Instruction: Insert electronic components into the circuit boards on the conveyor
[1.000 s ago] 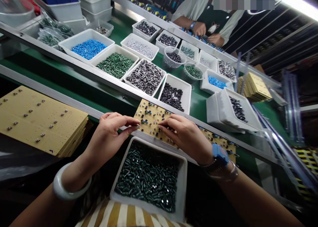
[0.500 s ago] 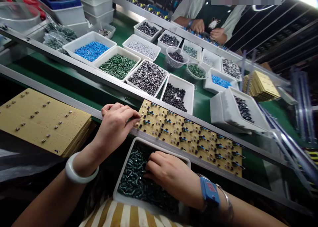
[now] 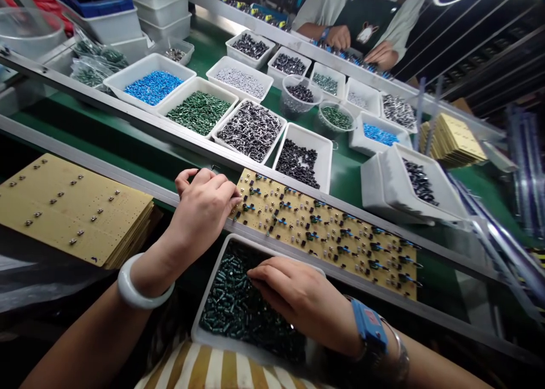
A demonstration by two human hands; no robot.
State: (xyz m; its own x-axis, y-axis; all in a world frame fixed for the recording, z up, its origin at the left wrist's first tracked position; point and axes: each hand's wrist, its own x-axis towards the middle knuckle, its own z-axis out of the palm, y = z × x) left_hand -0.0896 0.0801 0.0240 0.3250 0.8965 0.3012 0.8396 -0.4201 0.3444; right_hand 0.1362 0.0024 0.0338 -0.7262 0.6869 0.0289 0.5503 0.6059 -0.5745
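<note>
The circuit board [image 3: 332, 235] lies along the metal rail [image 3: 128, 176] at the near edge of the surface, studded with small parts. The left hand [image 3: 204, 207] rests on its left end, fingertips pressed together. The right hand [image 3: 298, 298] is down in the white tray [image 3: 207, 301] of dark green capacitors [image 3: 234, 309], fingers curled; I cannot tell if it grips any. A stack of bare boards [image 3: 72, 207] sits to the left. Beyond the rail, 4 white bins hold blue parts [image 3: 151, 87], green parts [image 3: 199, 112], black-and-silver parts [image 3: 251, 130] and black parts [image 3: 300, 162].
</note>
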